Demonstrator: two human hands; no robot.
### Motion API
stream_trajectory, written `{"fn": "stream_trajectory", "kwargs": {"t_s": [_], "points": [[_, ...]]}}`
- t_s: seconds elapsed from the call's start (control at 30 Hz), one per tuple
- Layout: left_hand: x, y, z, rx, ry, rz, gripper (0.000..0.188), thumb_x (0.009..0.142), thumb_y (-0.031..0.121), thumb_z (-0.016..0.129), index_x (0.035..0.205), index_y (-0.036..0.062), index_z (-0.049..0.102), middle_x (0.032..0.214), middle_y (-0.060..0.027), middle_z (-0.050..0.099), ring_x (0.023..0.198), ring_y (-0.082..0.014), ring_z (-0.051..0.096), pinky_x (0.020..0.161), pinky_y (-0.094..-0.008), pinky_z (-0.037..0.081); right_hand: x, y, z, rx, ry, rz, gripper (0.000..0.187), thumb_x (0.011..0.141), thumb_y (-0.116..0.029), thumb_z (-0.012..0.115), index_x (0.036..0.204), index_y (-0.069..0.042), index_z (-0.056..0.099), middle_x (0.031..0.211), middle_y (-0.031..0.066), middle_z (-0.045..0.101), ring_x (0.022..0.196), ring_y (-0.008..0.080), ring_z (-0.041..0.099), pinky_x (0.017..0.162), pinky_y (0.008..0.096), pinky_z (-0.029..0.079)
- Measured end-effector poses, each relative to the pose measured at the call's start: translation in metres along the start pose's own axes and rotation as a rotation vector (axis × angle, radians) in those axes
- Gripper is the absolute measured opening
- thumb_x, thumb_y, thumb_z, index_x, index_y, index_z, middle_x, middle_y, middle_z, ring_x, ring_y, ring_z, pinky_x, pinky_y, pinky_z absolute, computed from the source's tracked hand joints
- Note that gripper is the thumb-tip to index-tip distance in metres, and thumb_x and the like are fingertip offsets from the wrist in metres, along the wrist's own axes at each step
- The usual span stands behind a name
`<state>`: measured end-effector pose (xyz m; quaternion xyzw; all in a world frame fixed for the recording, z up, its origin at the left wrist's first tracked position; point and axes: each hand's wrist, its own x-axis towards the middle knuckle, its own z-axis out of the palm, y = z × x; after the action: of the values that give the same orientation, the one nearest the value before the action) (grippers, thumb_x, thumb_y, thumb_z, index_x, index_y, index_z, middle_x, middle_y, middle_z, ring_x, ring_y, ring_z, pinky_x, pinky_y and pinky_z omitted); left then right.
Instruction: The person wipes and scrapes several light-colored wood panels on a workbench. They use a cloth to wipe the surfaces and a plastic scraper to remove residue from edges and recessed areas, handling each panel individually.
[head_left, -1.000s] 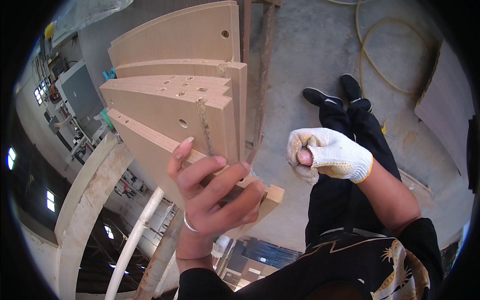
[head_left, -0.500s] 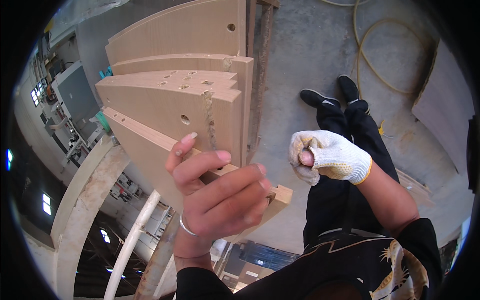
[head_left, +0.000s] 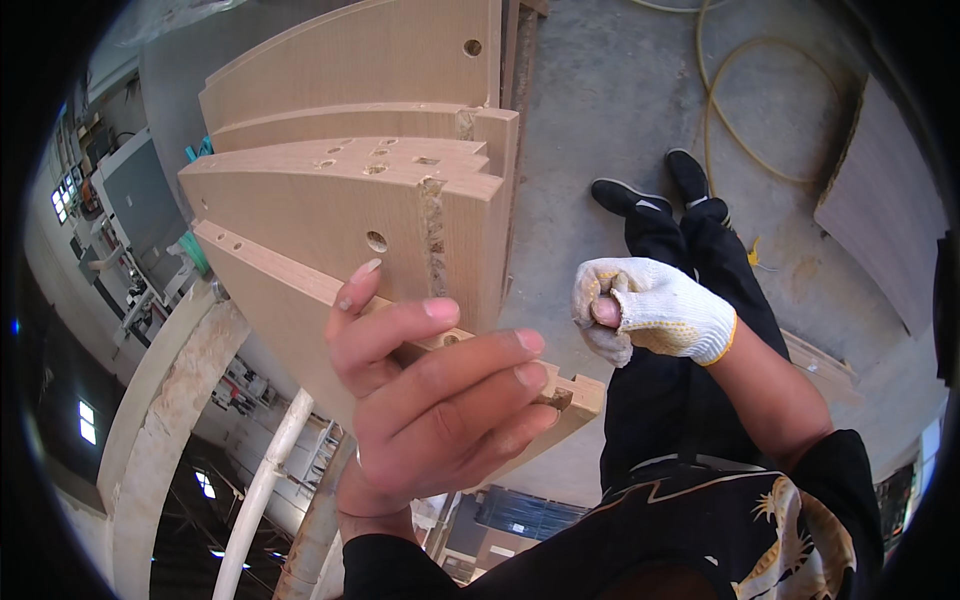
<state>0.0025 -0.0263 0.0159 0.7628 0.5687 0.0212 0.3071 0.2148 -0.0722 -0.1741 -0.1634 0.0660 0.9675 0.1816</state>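
Observation:
My bare left hand (head_left: 430, 400) is at the upper edge of the nearest wooden panel (head_left: 290, 320), its fingers spread and slightly bent. I cannot tell how firmly the fingertips touch the wood. Behind it stands a second panel (head_left: 310, 205) with round holes, a rectangular slot in its top edge and a rough groove down its face near the right end. My right hand (head_left: 650, 310), in a white knitted glove with yellow dots, is closed in front of my legs. Its bare thumb tip pokes out against the curled fingers; anything inside is hidden.
More curved wooden panels (head_left: 370, 60) stand behind. A yellowish hose (head_left: 715, 120) loops on the concrete floor, and a large board (head_left: 885, 200) is at the right. A pale pipe (head_left: 265, 490) and a curved frame (head_left: 170, 400) lie to the left, near machinery (head_left: 150, 200).
The left hand's fingers have spread a little further apart along the panel edge. My view has shifted slightly. The right hand keeps its closed shape.

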Motion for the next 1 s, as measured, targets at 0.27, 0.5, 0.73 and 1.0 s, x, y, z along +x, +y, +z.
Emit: {"fn": "stream_trajectory", "kwargs": {"t_s": [0.27,0.5,0.73,1.0], "points": [[0.008,-0.004,-0.003,-0.019,-0.054,0.092,0.018,0.073,0.024,0.092,0.086,0.0276,0.08,0.114,0.0114,0.078,0.125,-0.0209,0.054,0.123,-0.0546,0.028,0.002,0.0,0.003,-0.001,0.017,0.009,0.034,0.097,-0.033,0.082,0.098,-0.005,0.063,0.075,0.0027,0.059,0.063,0.014,0.056,0.059,0.0294,0.044],[0.007,0.0,-0.005,-0.055,-0.052,-0.028,0.017,0.073,0.021,0.089,0.082,0.0291,0.079,0.116,0.0137,0.078,0.127,-0.0212,0.054,0.123,-0.0549,0.028,0.001,0.003,0.0,0.01,0.009,0.009,0.034,0.097,-0.033,0.082,0.098,-0.005,0.063,0.075,0.0032,0.059,0.062,0.0146,0.056,0.058,0.0293,0.044],[0.005,-0.003,-0.001,-0.057,0.005,0.083,0.016,0.075,0.021,0.089,0.078,0.0311,0.077,0.116,0.017,0.077,0.126,-0.02,0.054,0.124,-0.0545,0.029,0.0,0.003,-0.002,0.021,-0.006,0.014,0.034,0.097,-0.032,0.082,0.099,-0.004,0.063,0.075,0.0036,0.059,0.062,0.0144,0.056,0.058,0.0294,0.044],[0.011,0.003,-0.004,-0.044,-0.045,-0.022,0.011,0.078,0.022,0.088,0.084,0.0274,0.079,0.104,0.0139,0.078,0.119,-0.021,0.055,0.124,-0.0557,0.026,-0.003,0.002,-0.002,0.005,-0.014,0.014,0.034,0.096,-0.033,0.082,0.098,-0.005,0.063,0.075,0.0026,0.058,0.062,0.0138,0.055,0.058,0.0292,0.043]]}}
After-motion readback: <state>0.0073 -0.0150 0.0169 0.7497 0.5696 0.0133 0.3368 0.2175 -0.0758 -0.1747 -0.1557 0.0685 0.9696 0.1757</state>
